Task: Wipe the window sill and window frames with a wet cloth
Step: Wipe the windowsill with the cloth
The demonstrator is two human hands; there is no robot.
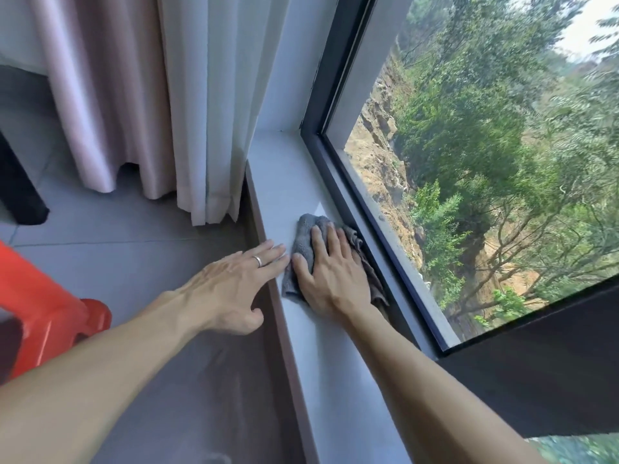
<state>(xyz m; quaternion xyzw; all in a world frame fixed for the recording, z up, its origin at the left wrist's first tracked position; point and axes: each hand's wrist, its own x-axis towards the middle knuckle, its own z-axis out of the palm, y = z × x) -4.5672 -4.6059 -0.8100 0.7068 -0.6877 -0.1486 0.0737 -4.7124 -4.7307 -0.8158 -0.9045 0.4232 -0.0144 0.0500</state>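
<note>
A grey cloth (306,234) lies crumpled on the pale window sill (284,182), against the dark window frame (375,236). My right hand (330,269) presses flat on the cloth with straight, spread fingers. My left hand (234,284), wearing a ring, rests with straight fingers on the sill's inner edge, just left of the cloth. Part of the cloth is hidden under my right palm.
White and pinkish curtains (187,105) hang to the floor at the sill's far left end. A red plastic stool (47,306) stands on the grey tiled floor at the left. An opened dark sash (536,370) juts in at the lower right. Trees show through the glass.
</note>
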